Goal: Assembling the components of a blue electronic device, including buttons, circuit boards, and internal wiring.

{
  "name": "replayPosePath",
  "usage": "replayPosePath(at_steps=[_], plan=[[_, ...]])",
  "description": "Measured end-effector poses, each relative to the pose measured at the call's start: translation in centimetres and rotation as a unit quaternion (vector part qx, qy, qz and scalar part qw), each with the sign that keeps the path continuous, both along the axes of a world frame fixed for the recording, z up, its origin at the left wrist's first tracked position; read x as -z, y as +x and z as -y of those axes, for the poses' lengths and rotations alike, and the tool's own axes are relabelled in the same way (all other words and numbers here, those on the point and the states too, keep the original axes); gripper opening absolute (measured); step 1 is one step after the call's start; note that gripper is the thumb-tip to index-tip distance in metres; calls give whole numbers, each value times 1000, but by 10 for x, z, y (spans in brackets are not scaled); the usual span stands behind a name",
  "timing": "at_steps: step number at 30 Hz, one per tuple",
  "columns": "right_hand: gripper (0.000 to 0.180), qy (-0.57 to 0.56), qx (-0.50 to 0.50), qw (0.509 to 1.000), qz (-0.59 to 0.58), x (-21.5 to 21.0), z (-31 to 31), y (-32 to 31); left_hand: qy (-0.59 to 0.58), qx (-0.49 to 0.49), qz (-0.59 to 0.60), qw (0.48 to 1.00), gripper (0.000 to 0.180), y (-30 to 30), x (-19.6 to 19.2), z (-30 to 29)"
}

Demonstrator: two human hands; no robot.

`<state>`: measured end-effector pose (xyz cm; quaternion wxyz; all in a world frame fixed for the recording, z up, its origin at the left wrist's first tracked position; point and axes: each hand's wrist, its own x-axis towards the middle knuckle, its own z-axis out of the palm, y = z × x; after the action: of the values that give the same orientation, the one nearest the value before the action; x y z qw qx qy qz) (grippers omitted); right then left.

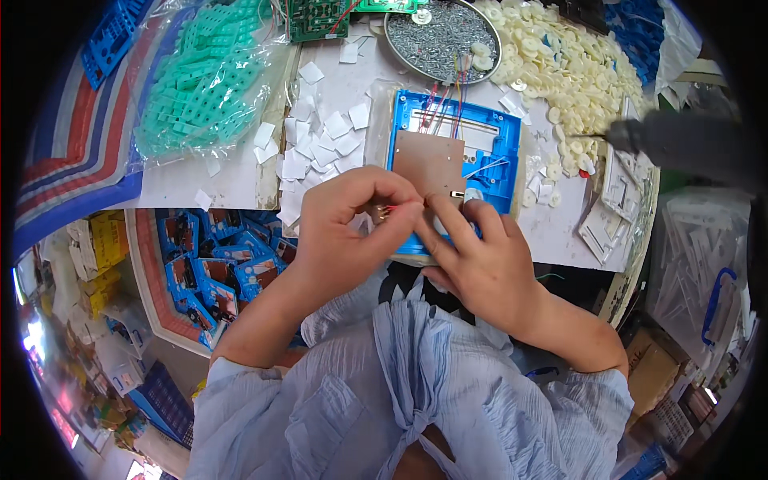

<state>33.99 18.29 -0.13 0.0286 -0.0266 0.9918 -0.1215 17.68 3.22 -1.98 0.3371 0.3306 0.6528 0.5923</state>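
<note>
A blue plastic housing (504,152) lies in front of me at the table's near edge. On it rests a brown circuit board (428,160), with thin red, blue and yellow wires (460,104) running up past the housing's far edge. My left hand (352,224) is closed in a pinch over the board's near left part. Small brass-coloured bits and a bit of red show inside its curled fingers, too small to name. My right hand (488,256) lies over the board's near edge and the housing, fingers stretched and apart, one fingertip close to the left hand's pinch.
Beyond the housing stands a round tray of small metal screws (444,40), beside a heap of cream plastic discs (560,64). White square pieces (324,144) and bagged green plastic parts (204,80) lie left. A dark power screwdriver (680,140) hangs at right. Assembled blue units (220,272) fill a lower-left bin.
</note>
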Motion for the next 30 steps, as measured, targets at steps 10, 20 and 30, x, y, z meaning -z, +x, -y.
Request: replayPosePath(at_steps=[10,20,30], plan=[[36,-194,102,955,-200,-8,-40,18,25,119,-260,958,13,5,-4,-29],[16,-374,239,888,-124,0,-34,30,34,186,-293,937,23,9,0,-33],[22,-258,152,947,-118,4,-26,48,67,240,-388,887,33,17,13,-23]])
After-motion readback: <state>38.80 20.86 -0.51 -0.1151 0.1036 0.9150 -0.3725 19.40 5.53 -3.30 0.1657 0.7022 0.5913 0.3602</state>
